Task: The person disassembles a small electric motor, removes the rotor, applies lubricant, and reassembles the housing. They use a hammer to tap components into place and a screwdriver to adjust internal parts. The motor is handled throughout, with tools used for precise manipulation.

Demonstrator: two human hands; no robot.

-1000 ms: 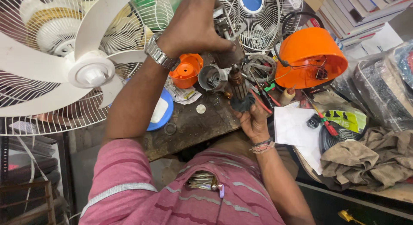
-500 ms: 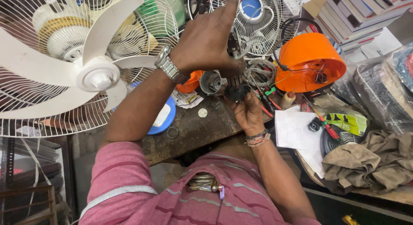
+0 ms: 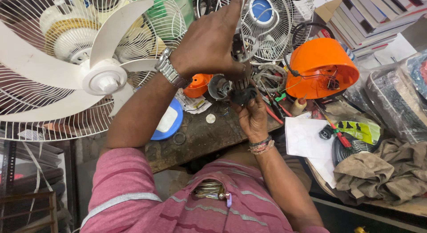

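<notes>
Your left hand (image 3: 209, 41) has risen off the worktop (image 3: 195, 139) since the earlier frame, and the small dark motor armature (image 3: 242, 88) now hangs lifted between both hands. Left to right: big white three-blade fan in a wire guard (image 3: 84, 68), round blue-and-white lid (image 3: 167, 121), small orange plastic cone (image 3: 198, 85). Left hand curled shut over the armature's top end; right hand (image 3: 253, 115) pinches its lower end from below. Orange plastic dome housing (image 3: 320, 68) sits right, crumpled tan rag (image 3: 382, 170) beyond.
</notes>
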